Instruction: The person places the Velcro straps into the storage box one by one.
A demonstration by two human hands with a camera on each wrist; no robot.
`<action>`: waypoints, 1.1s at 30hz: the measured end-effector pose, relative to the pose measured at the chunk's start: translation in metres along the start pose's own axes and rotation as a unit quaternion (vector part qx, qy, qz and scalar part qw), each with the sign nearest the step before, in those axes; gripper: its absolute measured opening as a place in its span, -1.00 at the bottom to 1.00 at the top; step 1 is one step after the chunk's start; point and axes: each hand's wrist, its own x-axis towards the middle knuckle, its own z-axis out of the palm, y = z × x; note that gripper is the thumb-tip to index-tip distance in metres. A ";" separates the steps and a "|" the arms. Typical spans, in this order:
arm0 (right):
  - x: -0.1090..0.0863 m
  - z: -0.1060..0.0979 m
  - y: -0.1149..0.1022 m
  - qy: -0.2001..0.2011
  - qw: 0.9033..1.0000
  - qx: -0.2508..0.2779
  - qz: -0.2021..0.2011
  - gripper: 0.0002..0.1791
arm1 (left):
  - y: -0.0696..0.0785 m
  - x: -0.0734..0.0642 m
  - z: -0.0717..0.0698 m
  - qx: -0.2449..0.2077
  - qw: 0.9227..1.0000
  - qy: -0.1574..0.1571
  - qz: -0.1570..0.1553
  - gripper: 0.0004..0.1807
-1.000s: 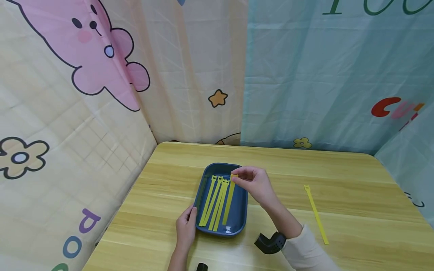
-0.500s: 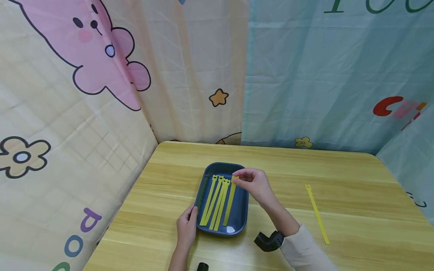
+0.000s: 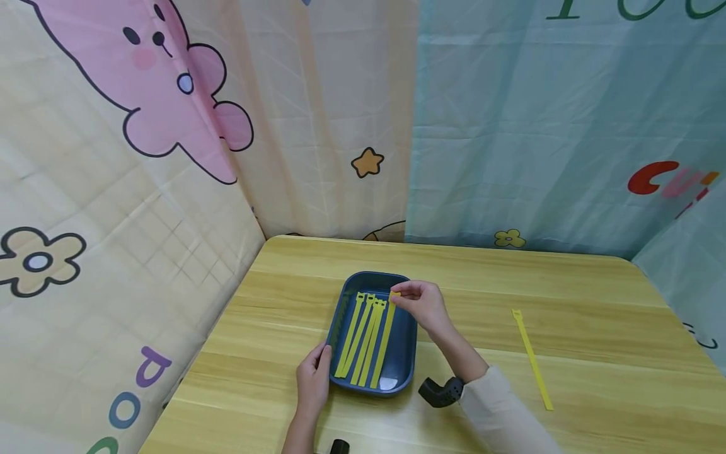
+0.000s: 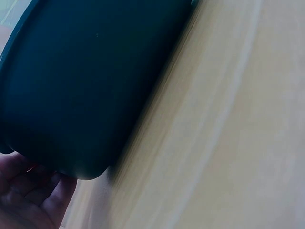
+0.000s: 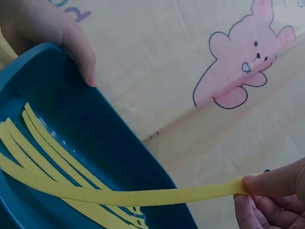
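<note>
My right hand (image 3: 422, 307) pinches the slotted head of a flat yellow cable tie (image 5: 162, 196) between thumb and fingers, over the far right of the dark blue tray (image 3: 409, 353). In the right wrist view that tie slopes down from the fingertips, its other end reaching into the tray. Several more yellow cable ties (image 3: 354, 340) lie lengthwise side by side inside, heads toward the far end. At the near left corner, my left hand (image 3: 312, 381) grips the tray's wall, thumb at the rim. The left wrist view shows the tray's outer side (image 4: 90, 86) with curled fingers (image 4: 57, 195) against it.
One single yellow cable tie (image 3: 532, 359) lies on the wooden table (image 3: 465, 271), well to the right of the tray. Printed curtains (image 3: 317, 126) hang behind and beside the table. A black wrist camera (image 3: 441, 392) sits at the right sleeve.
The held cable tie's lower end has moved toward the tray's near end, beside the others. My right hand and forearm have shifted slightly; the left hand keeps its grip on the tray.
</note>
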 end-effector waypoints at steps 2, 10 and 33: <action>0.003 0.001 0.004 0.003 1.000 -0.006 0.003 -0.84 | 0.003 -0.001 0.000 0.000 1.000 0.005 0.002 -0.67; 0.013 0.004 0.012 0.008 0.999 -0.031 0.018 -0.84 | 0.017 -0.004 0.000 0.009 1.000 0.011 0.000 -0.69; 0.033 0.014 0.025 -0.003 0.995 -0.091 0.034 -0.89 | -0.003 0.002 0.000 0.001 1.000 0.006 0.005 -0.68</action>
